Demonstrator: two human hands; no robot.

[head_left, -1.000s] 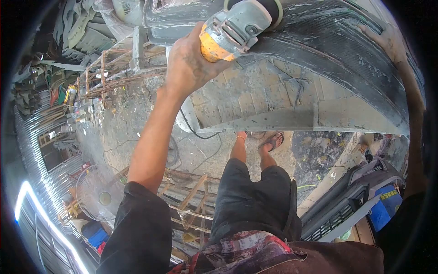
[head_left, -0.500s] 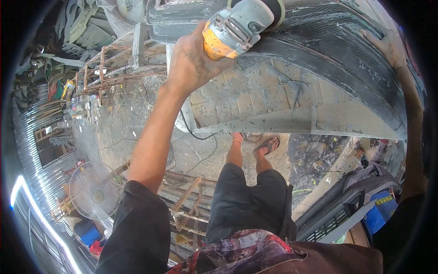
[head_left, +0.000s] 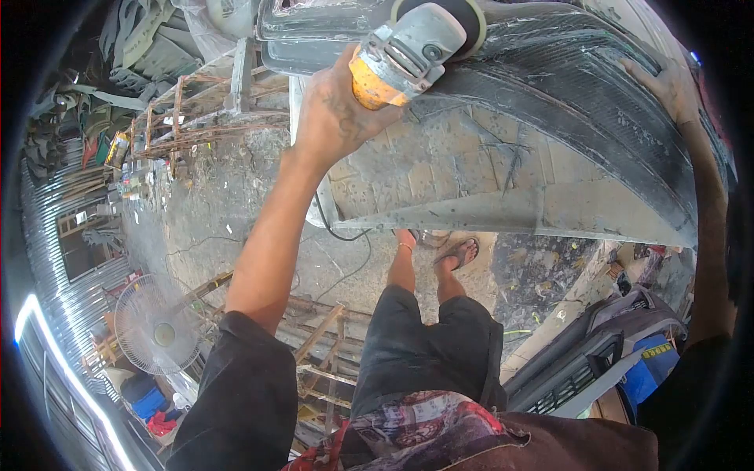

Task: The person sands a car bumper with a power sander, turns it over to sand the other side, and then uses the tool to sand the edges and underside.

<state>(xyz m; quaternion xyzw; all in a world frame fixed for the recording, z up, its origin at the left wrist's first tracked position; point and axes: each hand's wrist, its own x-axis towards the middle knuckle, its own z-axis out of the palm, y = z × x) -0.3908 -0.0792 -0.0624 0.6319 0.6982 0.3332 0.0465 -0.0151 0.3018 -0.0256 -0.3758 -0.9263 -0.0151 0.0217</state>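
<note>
My left hand (head_left: 339,110) is wrapped round the body of a yellow and grey angle grinder (head_left: 404,59). Its round disc (head_left: 477,20) is against or just above a dark, scuffed moulded panel (head_left: 542,74); the contact itself is hidden. My right hand (head_left: 667,90) lies on the panel's right part with its fingers stretched out. The panel has ridges and a dusty, scratched surface, and it curves down to the right. Beneath it is a worn, dusty work surface (head_left: 440,169).
A dark cord (head_left: 338,234) hangs by the work surface's left corner. A standing fan (head_left: 161,326) is at the lower left. Wooden frames (head_left: 334,353) lie near my legs. A grey grille-like car part (head_left: 597,345) leans at the lower right. Stacked moulded parts (head_left: 145,35) fill the upper left.
The grinder has shifted very slightly left and down in view, still in my left hand. My right hand stays on the panel, and the view has moved a little.
</note>
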